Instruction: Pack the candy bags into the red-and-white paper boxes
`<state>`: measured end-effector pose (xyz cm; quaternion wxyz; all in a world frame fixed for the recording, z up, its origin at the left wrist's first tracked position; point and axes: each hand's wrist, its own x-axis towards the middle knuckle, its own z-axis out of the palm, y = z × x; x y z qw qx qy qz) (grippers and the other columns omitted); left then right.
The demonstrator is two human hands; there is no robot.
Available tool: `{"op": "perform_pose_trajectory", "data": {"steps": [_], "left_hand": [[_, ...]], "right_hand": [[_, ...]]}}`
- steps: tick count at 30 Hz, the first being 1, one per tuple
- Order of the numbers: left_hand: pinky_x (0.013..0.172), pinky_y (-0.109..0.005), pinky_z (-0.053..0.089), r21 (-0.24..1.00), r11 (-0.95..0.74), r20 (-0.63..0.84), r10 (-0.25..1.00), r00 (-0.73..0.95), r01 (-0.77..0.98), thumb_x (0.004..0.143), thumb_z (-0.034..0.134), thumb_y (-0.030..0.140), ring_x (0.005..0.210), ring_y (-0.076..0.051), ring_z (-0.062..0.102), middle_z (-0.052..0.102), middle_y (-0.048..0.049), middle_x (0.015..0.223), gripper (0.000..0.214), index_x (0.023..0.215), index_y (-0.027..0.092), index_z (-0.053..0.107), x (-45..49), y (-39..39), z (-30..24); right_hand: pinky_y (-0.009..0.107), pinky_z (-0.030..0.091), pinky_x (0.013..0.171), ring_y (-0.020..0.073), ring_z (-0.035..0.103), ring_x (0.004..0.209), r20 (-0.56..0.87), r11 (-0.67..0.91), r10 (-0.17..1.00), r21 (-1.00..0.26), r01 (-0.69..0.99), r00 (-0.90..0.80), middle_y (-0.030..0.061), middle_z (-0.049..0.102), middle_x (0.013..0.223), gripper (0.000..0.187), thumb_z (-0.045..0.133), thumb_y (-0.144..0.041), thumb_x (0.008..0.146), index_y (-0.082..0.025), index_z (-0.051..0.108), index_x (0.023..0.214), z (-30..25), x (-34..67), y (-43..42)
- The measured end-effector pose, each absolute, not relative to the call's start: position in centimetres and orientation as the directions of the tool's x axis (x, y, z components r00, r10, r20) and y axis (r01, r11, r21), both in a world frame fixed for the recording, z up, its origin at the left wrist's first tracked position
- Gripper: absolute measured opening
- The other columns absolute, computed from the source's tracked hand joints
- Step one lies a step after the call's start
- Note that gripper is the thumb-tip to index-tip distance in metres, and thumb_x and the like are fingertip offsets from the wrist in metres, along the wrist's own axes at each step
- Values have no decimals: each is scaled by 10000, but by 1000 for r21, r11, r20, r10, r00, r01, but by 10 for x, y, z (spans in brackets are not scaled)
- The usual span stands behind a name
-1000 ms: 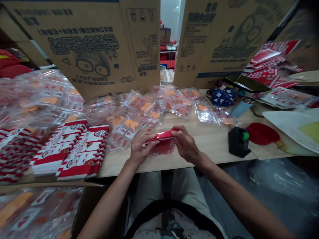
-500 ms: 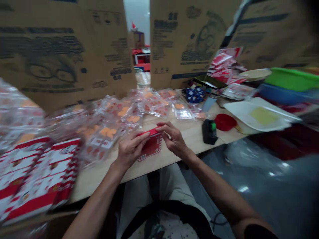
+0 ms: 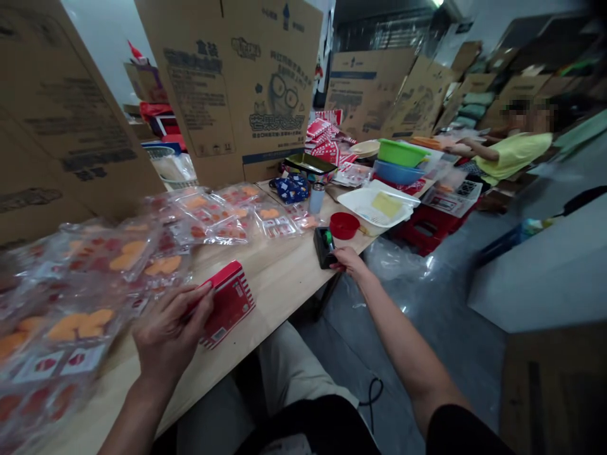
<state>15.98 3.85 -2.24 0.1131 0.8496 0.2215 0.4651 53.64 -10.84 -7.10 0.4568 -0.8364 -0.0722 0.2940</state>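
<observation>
My left hand (image 3: pixel 173 322) grips a flat red box (image 3: pixel 228 304) with striped edges, thumb on the near side and fingers over its top. The box stands tilted on edge on the wooden table (image 3: pixel 279 278). At the right, my right hand (image 3: pixel 349 260) reaches to a black tape dispenser (image 3: pixel 324 251) with a green core. Its fingertips are pinched at the dispenser's front end, on what looks like the end of the tape. The dispenser sits near the table's front edge, beside a round red dish (image 3: pixel 344 225).
Clear bags with orange pieces (image 3: pixel 126 254) cover the table's left and back. A light-blue bottle (image 3: pixel 317 198), a white basket (image 3: pixel 367 207) and a green basin (image 3: pixel 403 153) stand farther right. Large cardboard sheets (image 3: pixel 208 95) wall the back. Another person (image 3: pixel 516 155) sits at the far right.
My right hand has left the red box and moved right to the tape dispenser. My left hand still holds the box. The view has swung to the right.
</observation>
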Motion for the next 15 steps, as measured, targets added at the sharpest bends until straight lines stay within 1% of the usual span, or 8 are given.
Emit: {"op": "perform_pose_trajectory", "data": {"steps": [1, 3, 7, 9, 11, 13, 15], "left_hand": [[808, -331, 541, 402, -875, 737, 484, 473, 270, 933, 663, 283, 876, -192, 706, 744, -44, 990, 152, 1033, 217, 755, 160, 38, -22], [823, -332, 543, 415, -871, 725, 491, 483, 263, 934, 663, 284, 884, -188, 705, 743, -43, 1003, 159, 1050, 220, 752, 159, 37, -21], [828, -335, 546, 438, -859, 707, 512, 489, 266, 936, 661, 302, 891, -188, 705, 743, -42, 1020, 173, 1064, 231, 752, 158, 38, -23], [830, -344, 545, 443, -856, 708, 517, 482, 267, 932, 666, 305, 890, -192, 703, 740, -41, 1028, 179, 1076, 241, 752, 158, 39, -24], [824, -348, 545, 443, -857, 712, 515, 478, 263, 928, 672, 303, 884, -194, 702, 739, -36, 1026, 181, 1083, 252, 750, 159, 38, -24], [813, -345, 544, 442, -860, 718, 510, 474, 257, 926, 674, 300, 874, -194, 701, 739, -32, 1021, 177, 1080, 259, 750, 160, 38, -24], [812, -343, 544, 441, -861, 724, 508, 467, 253, 923, 678, 296, 865, -195, 701, 737, -31, 1013, 166, 1067, 259, 752, 161, 37, -23]], "right_hand": [[297, 587, 684, 133, 663, 767, -456, -557, 396, -809, -186, 797, 35, 683, 963, 259, 627, -372, 987, -132, 648, 1083, -72, 536, -106], [272, 582, 639, 126, 665, 728, -474, -503, 415, -831, -239, 777, 33, 684, 941, 253, 615, -362, 993, -132, 643, 1095, -72, 534, -104], [254, 571, 556, 136, 695, 591, -419, -359, 447, -893, -270, 790, 9, 683, 827, 192, 612, -309, 943, -149, 629, 1049, -71, 530, -113], [248, 569, 561, 144, 708, 592, -377, -305, 448, -917, -258, 811, 6, 685, 804, 160, 613, -286, 904, -155, 629, 994, -77, 523, -117], [226, 551, 566, 131, 697, 601, -336, -279, 424, -932, -231, 841, 6, 684, 774, 128, 622, -278, 887, -151, 628, 898, -86, 514, -119], [219, 532, 565, 113, 662, 589, -291, -280, 383, -941, -190, 876, 0, 669, 732, 171, 641, -293, 898, -148, 612, 812, -97, 505, -117], [237, 525, 582, 107, 626, 586, -220, -288, 355, -950, -118, 908, -14, 653, 707, 224, 657, -325, 917, -148, 606, 790, -107, 498, -115]]}}
